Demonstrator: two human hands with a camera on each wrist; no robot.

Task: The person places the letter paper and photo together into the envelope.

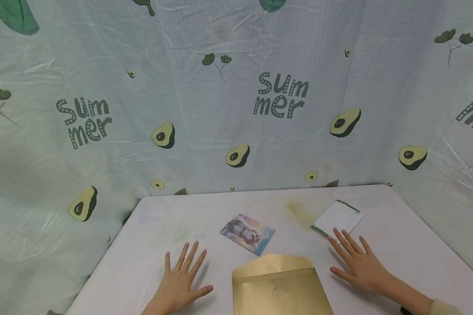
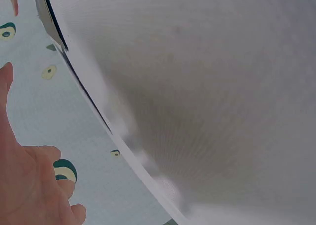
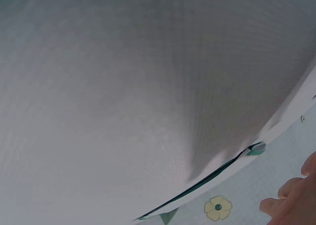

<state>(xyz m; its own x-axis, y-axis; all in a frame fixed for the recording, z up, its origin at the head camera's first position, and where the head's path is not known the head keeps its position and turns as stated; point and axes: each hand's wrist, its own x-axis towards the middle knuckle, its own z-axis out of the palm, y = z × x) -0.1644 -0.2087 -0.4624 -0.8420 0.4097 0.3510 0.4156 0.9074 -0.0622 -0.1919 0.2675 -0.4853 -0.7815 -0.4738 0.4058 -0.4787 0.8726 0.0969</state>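
My left hand point(image 1: 178, 282) is over the white table with its fingers spread, left of a gold envelope point(image 1: 280, 291) whose flap is up. On the other side, my right hand point(image 1: 358, 264) also has its fingers spread and holds nothing. Its fingertips overlap the near edge of a white card with green borders point(image 1: 337, 218) in the head view; whether they touch it I cannot tell. Beyond the envelope lies a card picturing grey kittens point(image 1: 246, 234). In the left wrist view part of the left hand point(image 2: 32, 185) shows, and in the right wrist view some right-hand fingers point(image 3: 291, 195).
The white tabletop point(image 1: 161, 227) ends at a back edge against a hanging cloth point(image 1: 205, 100) printed with avocados and lettering. The cloth also runs along the left and right sides. A small dark object point(image 1: 406, 311) is partly hidden under the right forearm.
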